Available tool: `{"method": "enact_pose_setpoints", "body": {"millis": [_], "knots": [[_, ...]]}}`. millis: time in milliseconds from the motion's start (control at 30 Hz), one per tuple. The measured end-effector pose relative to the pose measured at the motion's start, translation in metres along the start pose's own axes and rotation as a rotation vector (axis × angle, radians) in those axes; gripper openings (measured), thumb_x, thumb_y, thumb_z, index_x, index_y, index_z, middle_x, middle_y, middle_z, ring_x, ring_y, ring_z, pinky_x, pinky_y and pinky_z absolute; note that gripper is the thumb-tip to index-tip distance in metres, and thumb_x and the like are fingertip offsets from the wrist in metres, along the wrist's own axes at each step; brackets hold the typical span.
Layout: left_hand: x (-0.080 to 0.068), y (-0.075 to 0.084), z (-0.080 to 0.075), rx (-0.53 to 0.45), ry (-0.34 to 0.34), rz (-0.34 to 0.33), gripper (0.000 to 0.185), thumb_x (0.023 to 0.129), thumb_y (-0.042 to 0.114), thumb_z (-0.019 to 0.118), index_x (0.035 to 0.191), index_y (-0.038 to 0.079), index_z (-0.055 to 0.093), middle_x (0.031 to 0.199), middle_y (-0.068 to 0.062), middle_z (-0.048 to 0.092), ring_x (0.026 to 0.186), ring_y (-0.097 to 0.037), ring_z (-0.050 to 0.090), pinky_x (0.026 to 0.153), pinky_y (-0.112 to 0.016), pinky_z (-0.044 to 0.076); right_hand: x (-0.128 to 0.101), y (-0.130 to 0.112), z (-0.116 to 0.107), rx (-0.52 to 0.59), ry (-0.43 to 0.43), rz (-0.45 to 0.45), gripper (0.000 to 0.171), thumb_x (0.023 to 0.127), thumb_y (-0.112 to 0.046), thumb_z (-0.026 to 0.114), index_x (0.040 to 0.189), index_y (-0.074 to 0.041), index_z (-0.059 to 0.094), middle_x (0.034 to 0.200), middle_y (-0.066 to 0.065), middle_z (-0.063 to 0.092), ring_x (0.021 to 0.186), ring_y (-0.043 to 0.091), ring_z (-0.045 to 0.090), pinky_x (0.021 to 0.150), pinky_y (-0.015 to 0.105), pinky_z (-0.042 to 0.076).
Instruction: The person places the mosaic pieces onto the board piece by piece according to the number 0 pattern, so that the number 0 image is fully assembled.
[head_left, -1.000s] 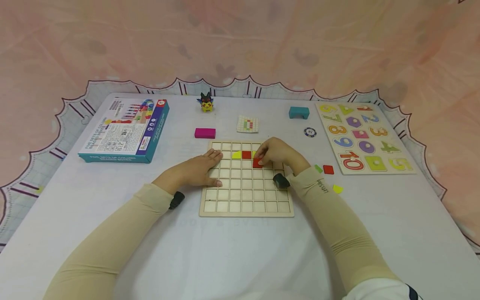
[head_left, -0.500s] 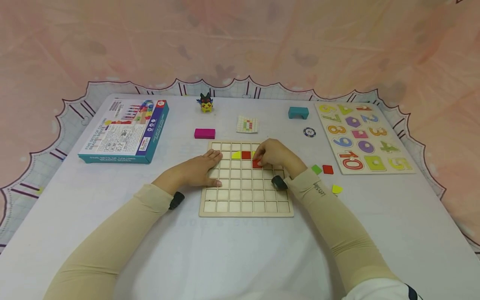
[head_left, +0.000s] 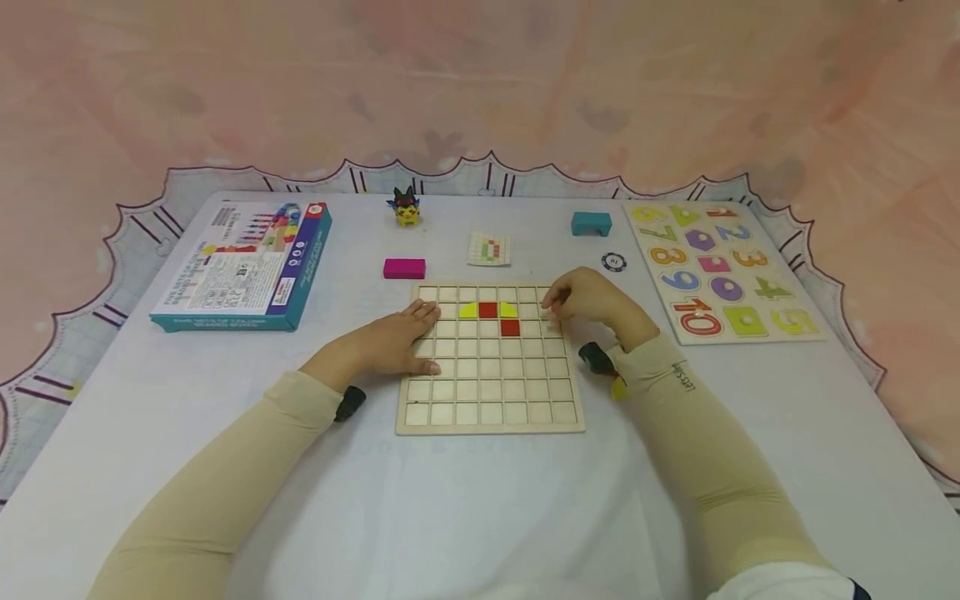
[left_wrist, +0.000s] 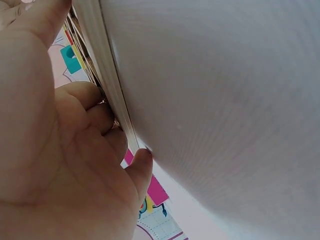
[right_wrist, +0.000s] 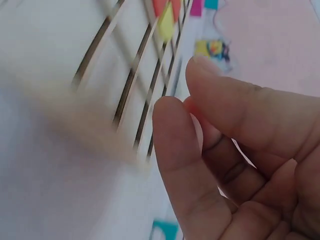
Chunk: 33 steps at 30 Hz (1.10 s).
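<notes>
A wooden grid board (head_left: 487,392) lies flat on the table in the head view. Two red square tiles, an upper one (head_left: 487,310) and a lower one (head_left: 510,328), sit in its cells. Yellow curved-edge tiles flank the upper red one, at its left (head_left: 468,311) and right (head_left: 508,311). My left hand (head_left: 393,340) rests on the board's left edge, fingers extended; the left wrist view shows them along the wooden rim (left_wrist: 107,65). Over the right edge is my right hand (head_left: 592,304), loosely curled. Its thumb and fingertips hold nothing in the right wrist view.
Behind the board stand a magenta block (head_left: 404,268), a small pattern card (head_left: 489,249), a toy figure (head_left: 406,207), a teal block (head_left: 591,223) and a round chip (head_left: 613,262). A box (head_left: 240,267) is left, a number puzzle (head_left: 723,271) right. My right wrist partly covers a yellow piece (head_left: 619,388).
My right hand has let go of the lower red tile and moved right, to the board's edge. The right yellow tile now shows fully. My left hand stays in place.
</notes>
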<state>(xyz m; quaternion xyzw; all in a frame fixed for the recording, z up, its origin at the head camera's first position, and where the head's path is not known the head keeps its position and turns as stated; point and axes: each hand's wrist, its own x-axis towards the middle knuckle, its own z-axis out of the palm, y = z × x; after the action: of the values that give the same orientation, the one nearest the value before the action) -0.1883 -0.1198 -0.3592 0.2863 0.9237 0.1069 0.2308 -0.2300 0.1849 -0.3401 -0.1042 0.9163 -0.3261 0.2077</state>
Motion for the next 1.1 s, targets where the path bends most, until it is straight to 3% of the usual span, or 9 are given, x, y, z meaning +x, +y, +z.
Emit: {"method": "enact_pose_setpoints", "body": {"millis": [533, 733, 933, 1100], "knots": [[0.003, -0.004, 0.003, -0.005, 0.007, -0.014, 0.096, 0.083, 0.052, 0.059, 0.147, 0.002, 0.009, 0.155, -0.014, 0.005, 0.142, -0.031, -0.001, 0.115, -0.046, 0.011, -0.045, 0.067, -0.047, -0.016, 0.006, 0.118, 0.025, 0.083, -0.006, 0.064, 0.107, 0.002, 0.064, 0.097, 0.013, 0.061, 0.088, 0.023, 0.051, 0.081, 0.032, 0.044], [0.002, -0.003, 0.002, -0.003, 0.003, -0.012, 0.096, 0.083, 0.052, 0.059, 0.147, 0.001, 0.008, 0.155, -0.014, 0.005, 0.142, -0.031, -0.001, 0.115, -0.046, 0.011, -0.056, 0.083, -0.054, -0.008, 0.001, 0.150, 0.032, 0.084, -0.009, 0.064, 0.113, 0.003, 0.061, 0.108, 0.017, 0.060, 0.095, 0.025, 0.050, 0.088, 0.036, 0.042], [0.000, -0.001, 0.001, -0.010, 0.001, -0.015, 0.095, 0.083, 0.052, 0.059, 0.147, 0.002, 0.008, 0.154, -0.014, 0.006, 0.142, -0.031, -0.001, 0.114, -0.047, 0.012, -0.061, 0.097, -0.056, -0.011, -0.006, 0.186, 0.035, 0.083, -0.008, 0.063, 0.117, 0.001, 0.060, 0.108, 0.016, 0.060, 0.095, 0.026, 0.049, 0.083, 0.033, 0.042], [0.000, -0.002, 0.002, -0.005, 0.003, -0.014, 0.095, 0.084, 0.052, 0.059, 0.147, 0.001, 0.008, 0.154, -0.015, 0.006, 0.142, -0.031, -0.001, 0.115, -0.047, 0.011, -0.066, 0.101, -0.054, -0.012, -0.007, 0.206, 0.037, 0.082, -0.012, 0.066, 0.118, -0.002, 0.061, 0.110, 0.015, 0.061, 0.098, 0.027, 0.048, 0.087, 0.038, 0.040]]}}
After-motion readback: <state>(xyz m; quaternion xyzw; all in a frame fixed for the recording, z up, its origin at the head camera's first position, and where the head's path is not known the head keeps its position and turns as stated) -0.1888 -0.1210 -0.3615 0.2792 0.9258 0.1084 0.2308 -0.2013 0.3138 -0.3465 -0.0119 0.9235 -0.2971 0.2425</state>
